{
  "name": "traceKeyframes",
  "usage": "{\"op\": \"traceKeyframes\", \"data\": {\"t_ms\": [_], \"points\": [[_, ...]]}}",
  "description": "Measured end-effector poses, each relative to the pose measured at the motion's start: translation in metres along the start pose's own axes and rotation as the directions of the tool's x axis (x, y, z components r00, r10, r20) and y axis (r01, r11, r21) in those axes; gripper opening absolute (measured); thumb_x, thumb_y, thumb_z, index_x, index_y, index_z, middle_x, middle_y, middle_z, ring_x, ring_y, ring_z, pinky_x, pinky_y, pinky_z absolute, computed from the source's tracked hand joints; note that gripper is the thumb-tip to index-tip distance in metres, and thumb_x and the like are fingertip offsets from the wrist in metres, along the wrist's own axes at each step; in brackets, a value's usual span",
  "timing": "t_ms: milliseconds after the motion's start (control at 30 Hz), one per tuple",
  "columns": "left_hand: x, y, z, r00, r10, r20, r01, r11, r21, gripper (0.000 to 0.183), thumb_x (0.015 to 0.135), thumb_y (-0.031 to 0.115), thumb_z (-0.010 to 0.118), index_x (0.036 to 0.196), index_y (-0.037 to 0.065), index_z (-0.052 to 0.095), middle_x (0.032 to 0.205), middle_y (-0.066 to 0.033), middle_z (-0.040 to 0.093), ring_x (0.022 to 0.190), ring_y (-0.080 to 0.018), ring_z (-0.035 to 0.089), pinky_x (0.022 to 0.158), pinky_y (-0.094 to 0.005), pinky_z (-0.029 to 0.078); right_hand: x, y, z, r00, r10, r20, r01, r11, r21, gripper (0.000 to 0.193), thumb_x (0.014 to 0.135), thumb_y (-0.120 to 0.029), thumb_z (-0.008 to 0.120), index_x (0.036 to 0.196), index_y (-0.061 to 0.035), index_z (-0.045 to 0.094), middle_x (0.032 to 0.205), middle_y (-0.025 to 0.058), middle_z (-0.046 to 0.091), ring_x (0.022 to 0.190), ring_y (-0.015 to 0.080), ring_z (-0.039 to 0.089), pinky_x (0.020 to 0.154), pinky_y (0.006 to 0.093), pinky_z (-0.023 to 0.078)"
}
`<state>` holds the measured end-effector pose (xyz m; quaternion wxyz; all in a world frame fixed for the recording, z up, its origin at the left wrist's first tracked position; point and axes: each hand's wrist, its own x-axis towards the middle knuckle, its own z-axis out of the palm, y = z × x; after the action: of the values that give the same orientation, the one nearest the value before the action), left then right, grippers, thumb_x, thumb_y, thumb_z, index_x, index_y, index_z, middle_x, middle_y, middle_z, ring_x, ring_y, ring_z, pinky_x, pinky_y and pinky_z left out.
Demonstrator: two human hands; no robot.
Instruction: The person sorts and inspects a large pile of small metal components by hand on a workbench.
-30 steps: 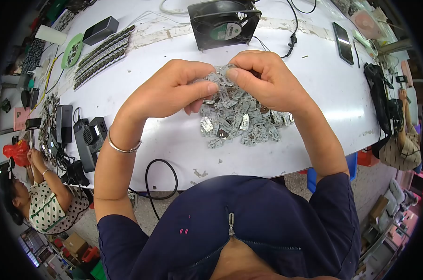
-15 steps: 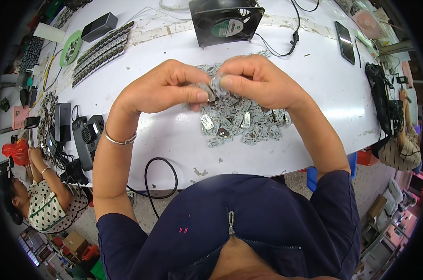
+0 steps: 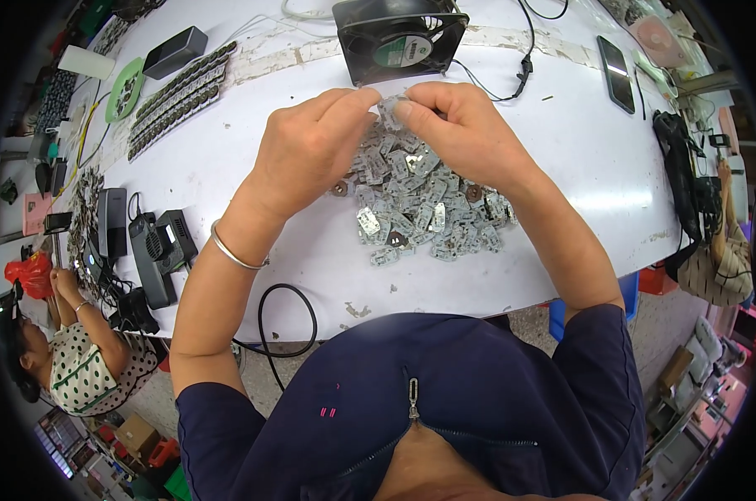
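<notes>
My right hand (image 3: pixel 461 125) pinches a small translucent grey plastic part (image 3: pixel 389 110) between thumb and fingers, above the far side of a pile. Close against that part, my left hand (image 3: pixel 315 138) has its fingers curled together, back of the hand upward. Whatever the left fingertips grip is hidden. Under and nearer than both hands lies the loose pile of similar grey parts (image 3: pixel 432 213), some with shiny metal bits. A few brown round pieces (image 3: pixel 475 193) lie among them.
A black fan (image 3: pixel 401 46) stands just beyond my hands. Rows of dark parts (image 3: pixel 182 100), a green tray (image 3: pixel 126 89) and a black box (image 3: pixel 176 52) sit at left. A phone (image 3: pixel 616 75) lies far right. A black cable (image 3: pixel 288 288) loops at the near edge. Co-workers sit at both sides.
My left hand has rotated and risen, its fingers now pointing away from me. My right hand has shifted slightly away, toward the fan, with the grey part. More of the pile shows.
</notes>
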<state>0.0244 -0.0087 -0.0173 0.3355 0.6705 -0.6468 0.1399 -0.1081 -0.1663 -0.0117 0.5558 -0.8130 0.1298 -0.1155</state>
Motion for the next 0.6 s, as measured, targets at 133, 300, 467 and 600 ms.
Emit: {"op": "traceKeyframes", "data": {"t_ms": [133, 300, 467, 600], "points": [[0.001, 0.000, 0.001, 1.000, -0.012, 0.002, 0.012, 1.000, -0.010, 0.023, 0.081, 0.005, 0.069, 0.104, 0.006, 0.064, 0.084, -0.0075, 0.069, 0.065, -0.0239, 0.066, 0.052, -0.0319, 0.053, 0.002, -0.003, -0.001, 1.000, 0.011, -0.013, -0.012, 0.999, -0.041, 0.033, 0.089, -0.021, 0.058, 0.067, 0.0029, 0.053, 0.054, 0.0042, 0.047, 0.052, 0.0118, 0.039, 0.050, 0.0322, 0.037], [0.001, -0.007, 0.007, 0.997, 0.060, -0.058, -0.058, 0.998, 0.038, 0.021, 0.082, 0.006, 0.069, 0.102, 0.005, 0.064, 0.084, -0.0078, 0.069, 0.065, -0.0233, 0.066, 0.052, -0.0317, 0.053, 0.005, -0.003, 0.000, 0.999, 0.028, -0.020, -0.029, 0.999, -0.025, 0.033, 0.089, -0.022, 0.059, 0.069, 0.0032, 0.056, 0.054, 0.0055, 0.049, 0.052, 0.0126, 0.043, 0.051, 0.0325, 0.038], [0.002, -0.015, 0.014, 0.998, -0.016, -0.067, 0.019, 0.999, 0.038, 0.020, 0.083, 0.007, 0.069, 0.102, 0.005, 0.065, 0.086, -0.0095, 0.070, 0.067, -0.0240, 0.067, 0.055, -0.0317, 0.054, 0.013, -0.004, 0.004, 0.997, 0.039, -0.065, -0.042, 0.998, -0.045, 0.033, 0.091, -0.024, 0.059, 0.072, 0.0029, 0.061, 0.055, 0.0069, 0.053, 0.051, 0.0137, 0.048, 0.052, 0.0329, 0.041], [0.002, -0.010, 0.014, 0.984, -0.133, -0.114, 0.134, 0.991, 0.001, 0.021, 0.082, 0.008, 0.070, 0.102, 0.004, 0.065, 0.087, -0.0102, 0.070, 0.069, -0.0250, 0.068, 0.058, -0.0316, 0.055, 0.022, 0.004, 0.006, 0.992, -0.026, -0.121, 0.009, 0.990, -0.141, 0.033, 0.091, -0.024, 0.059, 0.073, 0.0028, 0.063, 0.057, 0.0075, 0.054, 0.052, 0.0149, 0.050, 0.052, 0.0341, 0.041]]}}
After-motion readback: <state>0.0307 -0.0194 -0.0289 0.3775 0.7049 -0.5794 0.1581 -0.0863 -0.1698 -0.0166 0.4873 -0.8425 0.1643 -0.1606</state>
